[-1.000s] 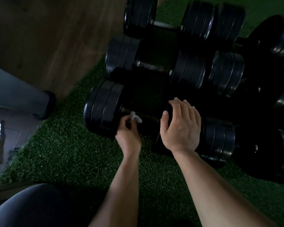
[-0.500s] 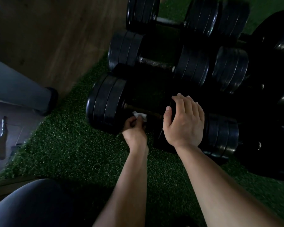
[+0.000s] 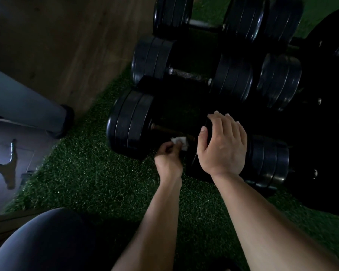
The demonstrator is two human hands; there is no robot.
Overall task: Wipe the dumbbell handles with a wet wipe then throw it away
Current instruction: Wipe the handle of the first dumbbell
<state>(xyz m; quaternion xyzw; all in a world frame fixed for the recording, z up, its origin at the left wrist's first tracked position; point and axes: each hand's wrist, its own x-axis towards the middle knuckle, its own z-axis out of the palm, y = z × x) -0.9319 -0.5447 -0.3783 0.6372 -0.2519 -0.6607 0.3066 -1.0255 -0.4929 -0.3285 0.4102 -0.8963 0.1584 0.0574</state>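
From the head view, the left hand (image 3: 169, 156), pinched shut on the wet wipe (image 3: 180, 142), has slid rightward along the nearest dumbbell's handle (image 3: 171, 131), so wiping seems underway, while the right hand (image 3: 222, 144) rests open on its inner plate; no bin or container shows.

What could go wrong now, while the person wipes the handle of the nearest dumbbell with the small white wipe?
1. The wet wipe is a small wad pinched in the left hand, so it may miss the far, hidden side of the handle.
2. The right hand steadies the weight plates by resting on top; the dumbbell could roll on the green turf and pinch the fingers against the neighbouring dumbbell.
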